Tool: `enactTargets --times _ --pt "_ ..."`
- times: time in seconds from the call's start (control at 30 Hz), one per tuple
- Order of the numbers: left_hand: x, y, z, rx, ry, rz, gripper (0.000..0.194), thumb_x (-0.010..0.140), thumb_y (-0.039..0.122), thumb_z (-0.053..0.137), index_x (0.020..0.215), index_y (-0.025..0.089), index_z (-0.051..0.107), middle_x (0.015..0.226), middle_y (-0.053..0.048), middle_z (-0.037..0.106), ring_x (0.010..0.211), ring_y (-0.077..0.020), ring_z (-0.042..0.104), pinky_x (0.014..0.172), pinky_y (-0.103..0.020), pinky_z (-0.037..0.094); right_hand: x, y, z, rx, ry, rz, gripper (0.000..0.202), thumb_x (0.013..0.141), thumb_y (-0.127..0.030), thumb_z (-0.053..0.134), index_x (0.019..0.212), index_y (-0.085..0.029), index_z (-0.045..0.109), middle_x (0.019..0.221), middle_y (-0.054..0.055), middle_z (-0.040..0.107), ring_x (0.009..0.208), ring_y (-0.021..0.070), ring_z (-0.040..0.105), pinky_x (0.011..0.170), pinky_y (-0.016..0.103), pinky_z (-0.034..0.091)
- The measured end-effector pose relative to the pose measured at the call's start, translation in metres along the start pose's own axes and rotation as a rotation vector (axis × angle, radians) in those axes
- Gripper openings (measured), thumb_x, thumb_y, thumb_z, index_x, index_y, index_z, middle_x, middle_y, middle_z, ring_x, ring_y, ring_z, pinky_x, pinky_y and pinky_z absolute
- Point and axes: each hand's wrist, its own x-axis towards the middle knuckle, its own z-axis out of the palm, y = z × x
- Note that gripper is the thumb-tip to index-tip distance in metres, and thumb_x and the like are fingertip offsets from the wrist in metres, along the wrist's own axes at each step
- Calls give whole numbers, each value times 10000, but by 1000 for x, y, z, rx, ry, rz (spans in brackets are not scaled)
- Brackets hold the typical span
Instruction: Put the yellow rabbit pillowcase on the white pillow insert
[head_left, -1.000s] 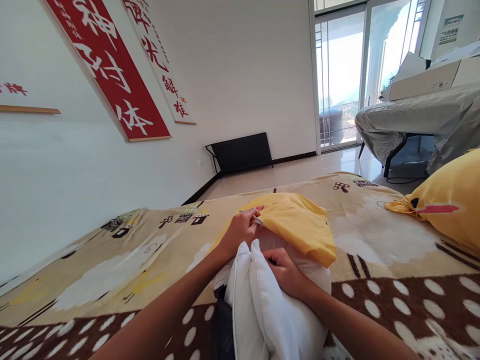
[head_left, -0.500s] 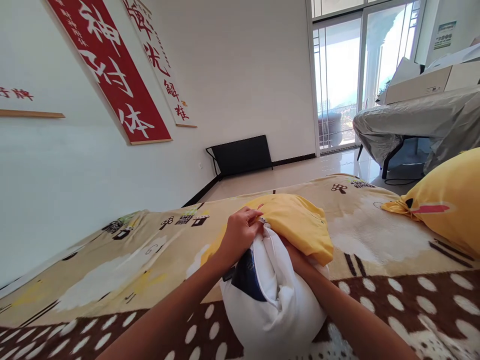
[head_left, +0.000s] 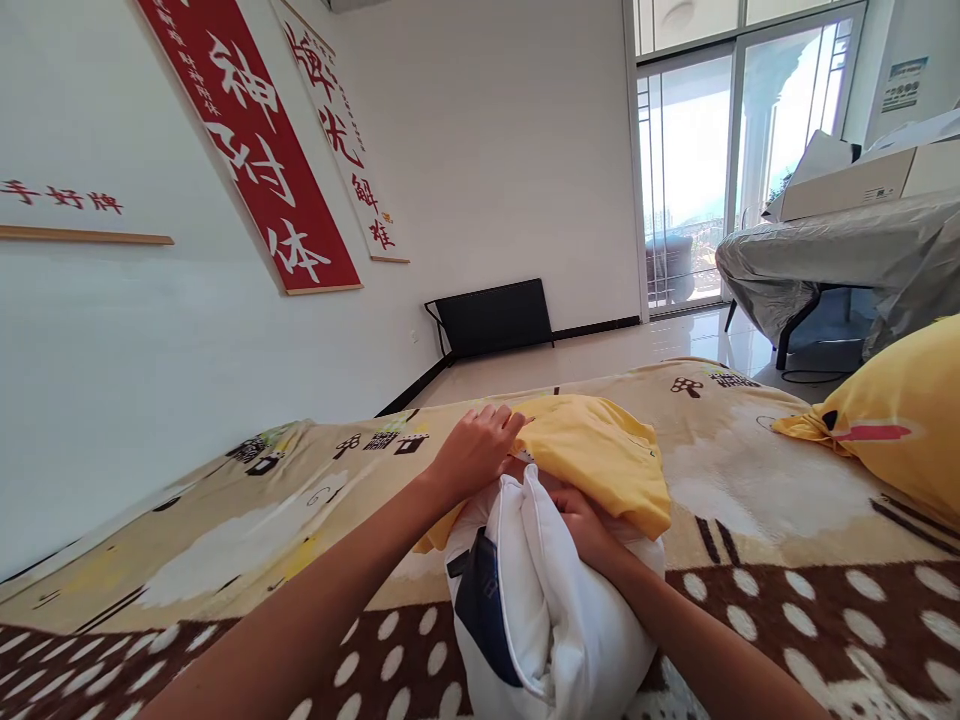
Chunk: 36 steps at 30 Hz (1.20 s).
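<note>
A white pillow point(head_left: 555, 610) with a dark blue label stands folded on the bed in front of me, its far end partly inside a yellow pillowcase point(head_left: 592, 450). My left hand point(head_left: 480, 450) is closed on the near edge of the pillowcase, at the left of its opening. On the right side of the pillow, my right hand point(head_left: 585, 525) grips the white fabric just below the pillowcase edge; some of its fingers are hidden in the folds.
A patterned blanket point(head_left: 240, 540) covers the bed. At the right lies a stuffed yellow pillow point(head_left: 900, 420). Beyond it stands a plastic-covered table point(head_left: 817, 235) with a cardboard box point(head_left: 847, 185). A black folded panel point(head_left: 495, 318) leans on the far wall.
My left hand has shifted slightly up and left along the pillowcase edge. My right hand has drawn back, so more of it shows on the pillow. The view has shifted slightly.
</note>
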Motion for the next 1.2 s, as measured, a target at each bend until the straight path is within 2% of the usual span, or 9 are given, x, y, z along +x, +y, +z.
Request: enactTargets --times 0.1,0.23,0.3,0.43,0.67,0.8,1.0,1.1,1.2 --pt "-19 -9 4 -16 70 203 190 917 297 424 876 155 543 783 -54 567 704 -178 542 553 -283 345 -4 -4 4 50 -60 28 410 760 -503 566 553 -150 540 567 -14 462 563 91 333 538 247 323" --pt "-39 -11 9 -7 257 359 229 936 170 329 870 145 547 743 -41 578 635 -147 527 543 -276 346 -13 -15 14 -15 -167 -14 406 829 -435 504 546 -162 403 566 -37 358 574 79 263 525 235 244" --pt "-42 -8 10 -64 217 301 223 929 172 345 929 138 565 749 -50 593 659 -162 545 554 -279 370 -18 -20 19 -54 -184 -26 395 848 -397 481 551 -170 356 562 -41 320 577 79 254 513 236 216" --pt "-33 -3 12 -322 -18 -63 229 893 170 374 916 145 601 775 -78 618 741 -192 583 606 -280 403 -24 -28 24 -111 -205 -24 389 846 -365 490 549 -175 327 568 -40 306 586 82 251 507 236 211" --pt "-6 -1 19 -570 -11 -345 223 859 247 427 960 173 611 891 -70 661 811 -199 599 663 -272 382 -24 -31 24 -140 -207 -42 352 830 -308 473 548 -177 309 574 -39 272 588 83 246 512 235 206" --pt "-1 6 23 -798 -152 -253 210 811 310 491 865 175 642 673 -6 601 623 -135 522 575 -226 339 -23 -31 22 -147 -193 -45 341 828 -288 469 552 -175 304 584 -39 265 585 80 243 518 239 193" --pt "-7 18 26 -1099 -409 -31 78 703 208 547 706 153 602 525 50 434 513 -79 347 485 -197 251 -21 -30 20 -211 -154 -60 361 833 -296 467 544 -174 288 577 -41 243 581 79 214 521 246 174" --pt "-8 13 22 -1202 -391 -91 290 771 404 540 697 128 584 511 50 375 507 -77 292 466 -204 230 -17 -24 18 -137 -161 -36 369 829 -347 485 546 -172 324 570 -44 272 573 77 223 515 242 182" --pt "-8 7 14 -1255 -255 -203 389 784 482 517 759 103 604 562 39 382 548 -79 301 493 -202 243 -11 -15 13 -33 -148 9 397 802 -439 524 545 -159 407 558 -40 346 568 79 270 522 234 233"
